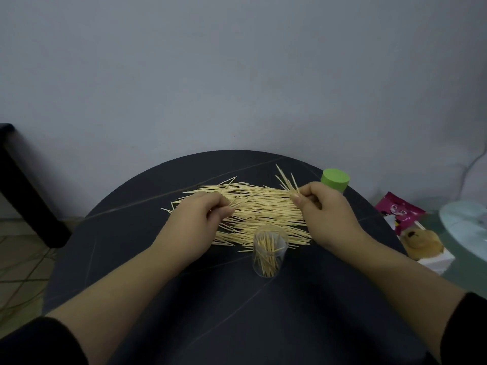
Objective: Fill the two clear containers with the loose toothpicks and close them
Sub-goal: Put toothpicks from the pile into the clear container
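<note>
From the head view, the loose toothpicks (263,206) lie in a broad heap across the middle of the dark round tabletop (158,285), between my two hands and partly under them; my left hand (200,214), at centre left of the frame, has its fingers curled down into the heap and pinches a few sticks at its left end; my right hand (326,209), at centre right, pinches a small bunch (287,183) whose points fan up and to the left, clear of the heap.

Just below the heap, in the lower middle, the open container (268,252) stands upright with no lid on it; it holds some toothpicks leaning loosely inside, and I judge it well short of full.

The green-capped container (335,180) stands at the upper right, just behind my right hand; its cap is on, but its body is hidden, so I cannot tell how full it is.

So I take the work to be in its early or middle part; most of the heap is yet to be gathered, and the open container is yet to be topped up and closed.
</note>
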